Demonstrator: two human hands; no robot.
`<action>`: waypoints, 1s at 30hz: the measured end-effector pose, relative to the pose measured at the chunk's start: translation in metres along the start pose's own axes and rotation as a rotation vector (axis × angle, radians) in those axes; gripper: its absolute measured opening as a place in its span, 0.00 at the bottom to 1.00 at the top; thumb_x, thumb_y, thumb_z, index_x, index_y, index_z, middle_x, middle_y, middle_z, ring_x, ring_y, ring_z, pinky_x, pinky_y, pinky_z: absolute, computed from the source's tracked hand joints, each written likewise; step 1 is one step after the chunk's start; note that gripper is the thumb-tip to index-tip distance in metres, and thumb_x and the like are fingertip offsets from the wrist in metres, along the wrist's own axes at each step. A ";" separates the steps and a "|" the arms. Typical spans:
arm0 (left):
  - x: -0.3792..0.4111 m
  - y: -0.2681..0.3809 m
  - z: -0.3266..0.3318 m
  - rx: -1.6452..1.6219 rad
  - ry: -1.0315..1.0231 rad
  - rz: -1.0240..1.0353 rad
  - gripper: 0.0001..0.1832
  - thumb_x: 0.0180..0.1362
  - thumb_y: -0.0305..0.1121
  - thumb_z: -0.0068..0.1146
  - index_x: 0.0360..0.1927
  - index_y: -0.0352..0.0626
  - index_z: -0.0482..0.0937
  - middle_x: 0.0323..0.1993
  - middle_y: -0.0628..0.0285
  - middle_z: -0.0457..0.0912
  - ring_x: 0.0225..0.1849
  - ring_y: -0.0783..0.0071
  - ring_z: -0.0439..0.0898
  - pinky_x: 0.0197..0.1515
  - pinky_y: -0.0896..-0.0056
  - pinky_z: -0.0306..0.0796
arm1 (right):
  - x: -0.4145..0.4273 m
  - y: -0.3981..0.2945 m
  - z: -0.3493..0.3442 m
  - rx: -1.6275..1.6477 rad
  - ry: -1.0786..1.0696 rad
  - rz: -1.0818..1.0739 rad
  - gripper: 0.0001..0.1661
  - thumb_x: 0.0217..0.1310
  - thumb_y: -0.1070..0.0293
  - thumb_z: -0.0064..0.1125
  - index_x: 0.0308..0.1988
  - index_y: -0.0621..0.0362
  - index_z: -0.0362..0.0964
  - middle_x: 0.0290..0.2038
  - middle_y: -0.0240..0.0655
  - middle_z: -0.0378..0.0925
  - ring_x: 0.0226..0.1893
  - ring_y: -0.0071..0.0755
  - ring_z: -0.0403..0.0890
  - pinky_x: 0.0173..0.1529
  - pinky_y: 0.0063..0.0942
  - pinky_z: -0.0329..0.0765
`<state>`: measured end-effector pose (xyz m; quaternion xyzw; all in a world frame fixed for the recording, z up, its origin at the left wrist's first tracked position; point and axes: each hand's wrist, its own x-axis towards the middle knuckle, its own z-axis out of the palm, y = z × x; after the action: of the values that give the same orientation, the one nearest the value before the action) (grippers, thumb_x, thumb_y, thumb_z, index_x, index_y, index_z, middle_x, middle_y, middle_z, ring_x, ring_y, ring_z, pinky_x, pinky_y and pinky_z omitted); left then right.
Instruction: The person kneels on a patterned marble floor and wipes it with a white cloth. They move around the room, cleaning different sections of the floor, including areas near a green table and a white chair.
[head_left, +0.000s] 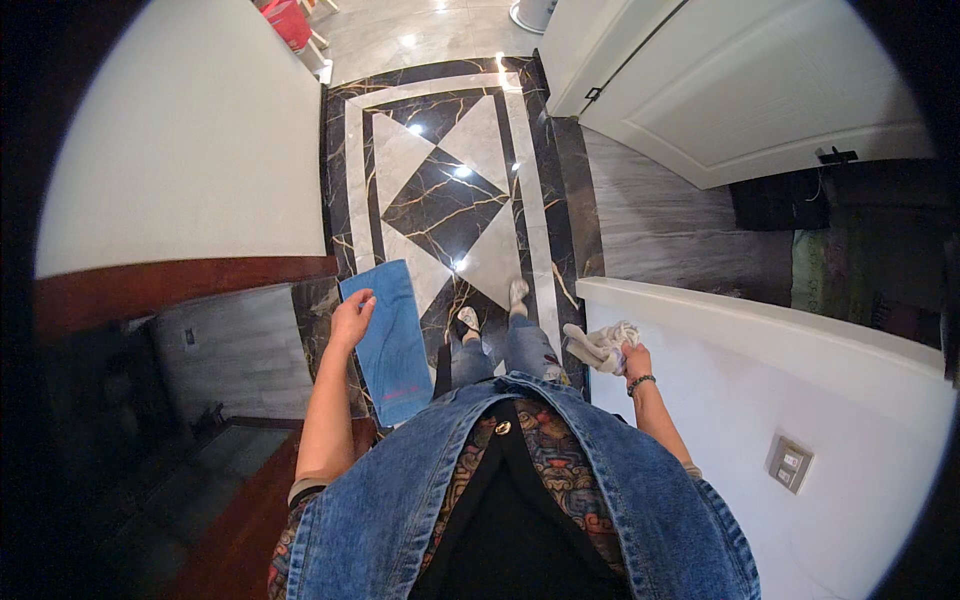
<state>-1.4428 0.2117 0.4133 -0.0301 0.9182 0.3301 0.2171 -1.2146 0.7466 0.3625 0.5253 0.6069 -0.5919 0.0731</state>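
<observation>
My right hand (636, 360) is closed around a bunched whitish cloth (600, 345), which sticks out ahead of the fingers beside the white wall on my right. A dark beaded bracelet circles that wrist. On the other side, my left hand (351, 321) hangs with its fingers loosely bent and nothing seen in it. Behind and below it, a blue cloth mat (394, 345) lies on the floor at the left doorway. The hand overlaps the mat's edge in the picture and appears to be above it.
My shoes (466, 321) stand on a black-and-white patterned marble floor (442, 202). At right, a white door (757, 97) is ajar onto a dark room. A wall switch (790, 463) sits low right. Left is a dark doorway with a red-brown frame (187, 289). A red item (286, 24) is far ahead.
</observation>
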 end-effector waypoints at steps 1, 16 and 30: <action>0.009 0.000 0.004 -0.015 -0.022 -0.012 0.17 0.57 0.42 0.51 0.45 0.45 0.75 0.39 0.55 0.80 0.39 0.62 0.79 0.42 0.66 0.71 | 0.005 -0.006 0.006 0.020 -0.012 0.037 0.11 0.58 0.69 0.49 0.41 0.61 0.66 0.32 0.36 0.75 0.29 0.31 0.77 0.30 0.31 0.76; 0.102 0.064 0.052 -0.039 -0.196 -0.197 0.17 0.56 0.44 0.50 0.44 0.44 0.76 0.37 0.55 0.80 0.38 0.61 0.79 0.40 0.66 0.71 | 0.222 -0.195 0.115 -0.230 -0.150 0.020 0.15 0.58 0.69 0.49 0.44 0.64 0.67 0.36 0.36 0.76 0.34 0.31 0.77 0.35 0.29 0.74; 0.318 0.136 0.031 0.074 -0.354 -0.020 0.16 0.56 0.43 0.51 0.43 0.44 0.76 0.36 0.54 0.80 0.36 0.60 0.80 0.39 0.64 0.72 | 0.276 -0.298 0.199 -0.120 0.006 -0.015 0.12 0.50 0.70 0.56 0.37 0.63 0.70 0.29 0.31 0.75 0.27 0.24 0.73 0.31 0.25 0.69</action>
<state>-1.7453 0.3651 0.3398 0.0272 0.8767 0.2942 0.3796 -1.6570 0.8155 0.3002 0.5171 0.6457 -0.5533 0.0980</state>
